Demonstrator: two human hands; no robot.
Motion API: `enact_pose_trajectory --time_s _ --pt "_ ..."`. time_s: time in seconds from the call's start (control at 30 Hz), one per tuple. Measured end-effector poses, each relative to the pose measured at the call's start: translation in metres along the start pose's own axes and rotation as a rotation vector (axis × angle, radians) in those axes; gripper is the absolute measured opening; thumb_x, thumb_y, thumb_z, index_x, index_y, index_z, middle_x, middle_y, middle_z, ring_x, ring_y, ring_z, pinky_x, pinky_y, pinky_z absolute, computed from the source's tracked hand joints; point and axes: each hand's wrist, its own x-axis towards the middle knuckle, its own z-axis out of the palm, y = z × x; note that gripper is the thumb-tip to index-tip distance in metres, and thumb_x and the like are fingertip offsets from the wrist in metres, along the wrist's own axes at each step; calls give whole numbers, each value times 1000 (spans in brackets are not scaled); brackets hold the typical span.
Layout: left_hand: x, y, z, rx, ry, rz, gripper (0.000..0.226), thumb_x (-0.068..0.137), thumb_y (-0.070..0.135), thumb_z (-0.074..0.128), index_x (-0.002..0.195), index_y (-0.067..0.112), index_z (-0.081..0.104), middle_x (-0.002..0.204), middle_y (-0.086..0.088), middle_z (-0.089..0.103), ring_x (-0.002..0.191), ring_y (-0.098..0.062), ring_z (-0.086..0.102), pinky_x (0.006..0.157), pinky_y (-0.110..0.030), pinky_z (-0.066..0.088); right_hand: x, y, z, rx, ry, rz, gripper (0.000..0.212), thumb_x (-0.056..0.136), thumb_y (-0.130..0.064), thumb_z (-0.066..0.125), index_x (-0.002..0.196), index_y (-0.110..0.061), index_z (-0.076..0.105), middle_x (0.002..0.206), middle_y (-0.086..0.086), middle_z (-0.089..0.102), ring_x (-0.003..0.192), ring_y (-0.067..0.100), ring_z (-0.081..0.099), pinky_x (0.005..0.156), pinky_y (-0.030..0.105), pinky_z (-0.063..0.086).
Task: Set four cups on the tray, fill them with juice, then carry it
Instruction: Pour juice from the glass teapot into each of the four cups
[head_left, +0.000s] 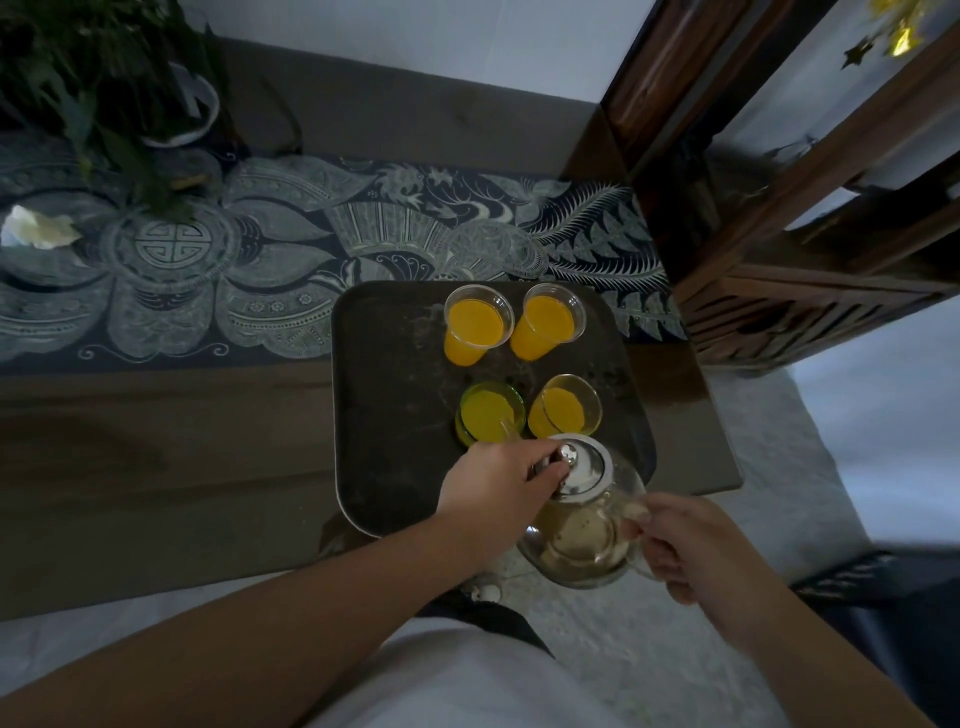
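Four cups of juice stood on the tray at the desk's right end. Left grip pinched the teapot's lid knob; right grip curled round its handle.

A long patterned runner lies across the wooden table. Far left of the fingers, a leafy plant stands on it, and beside this a pale crumpled thing, maybe paper. A wooden cabinet stands far right.
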Motion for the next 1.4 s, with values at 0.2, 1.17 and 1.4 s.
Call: enact_pose_trajectory --time_s 0.2,1.17,1.4 --pt "-5 6 10 137 20 19 15 96 43 54 100 35 66 63 8 57 59 -11 56 59 -42 54 9 32 -5 132 -28 -41 25 91 -2 45 69 -5 55 43 -2 28 36 9 21 48 21 10" --pt "-99 46 7 228 706 -311 17 79 40 78 97 37 76 64 18 65 63 -3 63 65 -34 58 5 31 5 -14 -699 -253 27 100 -23 46 82 -6 59 48 -5 38 41 8 33 41 22 23" --pt "-107 12 -61 263 754 -433 18 81 39 75 99 37 75 61 19 60 63 -7 61 61 -28 53 5 10 91 81 -760 -330 26 101 -17 43 85 -1 55 49 -3 39 41 7 34 40 20 24"
